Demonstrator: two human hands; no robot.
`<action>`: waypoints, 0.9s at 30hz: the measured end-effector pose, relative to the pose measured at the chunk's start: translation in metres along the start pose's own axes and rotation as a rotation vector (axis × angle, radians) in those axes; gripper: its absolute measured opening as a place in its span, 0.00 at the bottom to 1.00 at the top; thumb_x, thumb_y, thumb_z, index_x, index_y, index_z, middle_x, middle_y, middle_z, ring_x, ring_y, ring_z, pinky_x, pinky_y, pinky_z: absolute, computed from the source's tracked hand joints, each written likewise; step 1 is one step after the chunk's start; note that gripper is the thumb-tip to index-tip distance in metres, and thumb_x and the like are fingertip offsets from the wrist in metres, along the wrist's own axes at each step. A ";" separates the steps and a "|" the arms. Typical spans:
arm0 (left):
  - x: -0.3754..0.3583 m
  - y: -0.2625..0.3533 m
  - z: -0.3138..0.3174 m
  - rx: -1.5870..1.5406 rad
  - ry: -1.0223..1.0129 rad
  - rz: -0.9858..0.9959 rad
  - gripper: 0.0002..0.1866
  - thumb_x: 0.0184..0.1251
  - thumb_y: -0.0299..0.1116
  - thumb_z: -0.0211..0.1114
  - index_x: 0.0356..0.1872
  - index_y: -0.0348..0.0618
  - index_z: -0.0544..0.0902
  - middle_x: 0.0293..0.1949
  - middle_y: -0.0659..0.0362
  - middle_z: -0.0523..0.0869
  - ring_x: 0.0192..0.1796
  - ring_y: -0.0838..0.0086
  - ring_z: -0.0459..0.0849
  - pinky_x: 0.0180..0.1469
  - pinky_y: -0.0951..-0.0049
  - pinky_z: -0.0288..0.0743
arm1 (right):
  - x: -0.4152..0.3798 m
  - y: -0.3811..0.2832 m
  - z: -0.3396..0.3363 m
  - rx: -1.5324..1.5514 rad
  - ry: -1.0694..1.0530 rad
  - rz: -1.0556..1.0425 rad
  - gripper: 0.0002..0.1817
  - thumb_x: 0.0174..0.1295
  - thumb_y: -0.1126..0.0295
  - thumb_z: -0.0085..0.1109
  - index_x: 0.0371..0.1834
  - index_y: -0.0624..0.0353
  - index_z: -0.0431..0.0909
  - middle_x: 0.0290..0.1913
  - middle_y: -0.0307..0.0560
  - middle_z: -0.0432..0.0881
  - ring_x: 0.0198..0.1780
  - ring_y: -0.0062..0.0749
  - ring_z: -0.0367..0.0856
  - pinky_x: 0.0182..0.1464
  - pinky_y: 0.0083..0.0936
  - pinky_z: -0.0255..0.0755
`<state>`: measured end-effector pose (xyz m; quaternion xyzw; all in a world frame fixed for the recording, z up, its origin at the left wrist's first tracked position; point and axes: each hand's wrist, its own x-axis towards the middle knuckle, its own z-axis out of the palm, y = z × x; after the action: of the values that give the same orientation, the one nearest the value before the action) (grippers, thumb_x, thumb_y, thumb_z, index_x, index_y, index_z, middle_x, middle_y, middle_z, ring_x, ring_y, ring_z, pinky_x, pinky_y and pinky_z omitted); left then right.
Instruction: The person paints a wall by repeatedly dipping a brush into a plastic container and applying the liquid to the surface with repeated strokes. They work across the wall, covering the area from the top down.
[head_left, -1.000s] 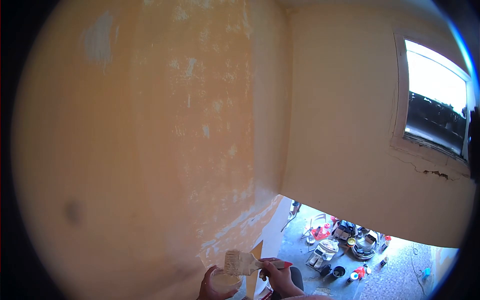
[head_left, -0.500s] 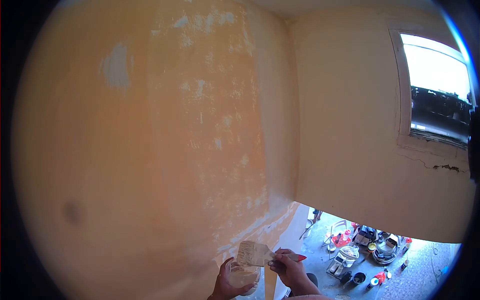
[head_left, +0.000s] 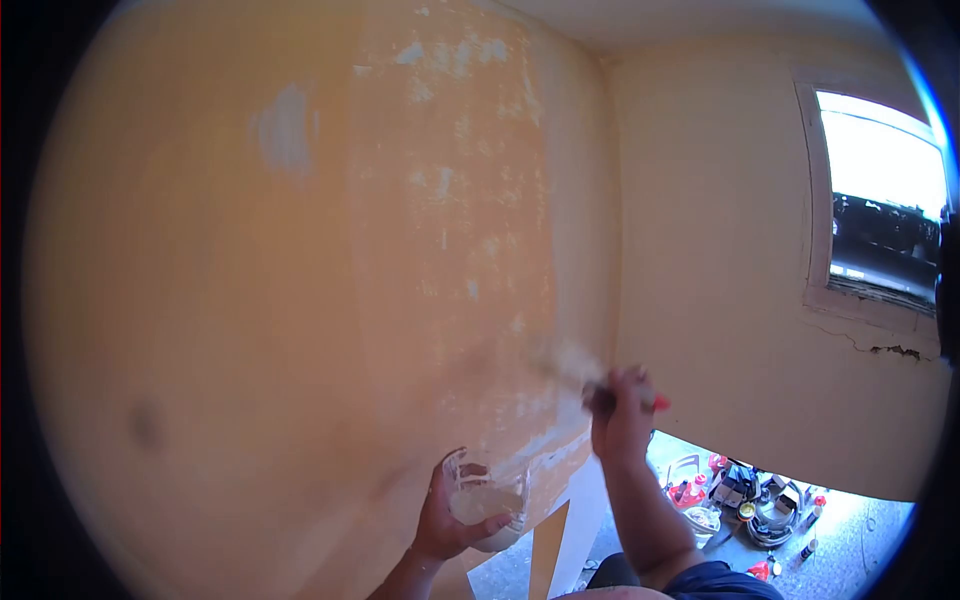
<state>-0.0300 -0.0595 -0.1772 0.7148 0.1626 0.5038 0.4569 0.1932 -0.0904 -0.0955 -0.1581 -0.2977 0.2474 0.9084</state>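
Note:
My left hand [head_left: 440, 520] is wrapped round a clear plastic tub [head_left: 487, 503] with a pale, cloudy liquid in its lower part, the thumb across its near side. Higher up and to the right, my right hand [head_left: 624, 425] grips a wide paintbrush [head_left: 572, 362] by its handle, whose red end sticks out on the right. Motion smears the bristles, which point up and left across the orange wall [head_left: 430, 260]. That wall carries patchy white marks and a paler strip near the corner.
On the right-hand wall [head_left: 710, 250] are a window [head_left: 880, 200] and a crack below its frame. Far below, the floor [head_left: 850, 545] bears a coiled hose [head_left: 770, 525], a red-and-white bottle [head_left: 692, 490] and other gear. A tan board-like strip [head_left: 548, 550] stands beneath the tub.
My right hand has lifted the brush from over the tub, up and right toward the wall near the corner. The left hand still holds the tub. The view has shifted slightly left.

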 end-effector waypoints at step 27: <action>0.028 0.048 -0.087 -0.180 0.036 0.304 0.59 0.29 0.36 0.85 0.67 0.37 0.57 0.51 0.55 0.76 0.56 0.66 0.75 0.61 0.64 0.69 | 0.243 -0.062 0.234 -0.022 -0.238 -0.571 0.13 0.54 0.80 0.61 0.39 0.69 0.66 0.33 0.55 0.80 0.26 0.36 0.83 0.29 0.27 0.85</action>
<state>-0.1043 -0.0228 -0.1149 0.6784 0.0151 0.5921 0.4347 0.2408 0.0233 0.2244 -0.0477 -0.4371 -0.0041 0.8982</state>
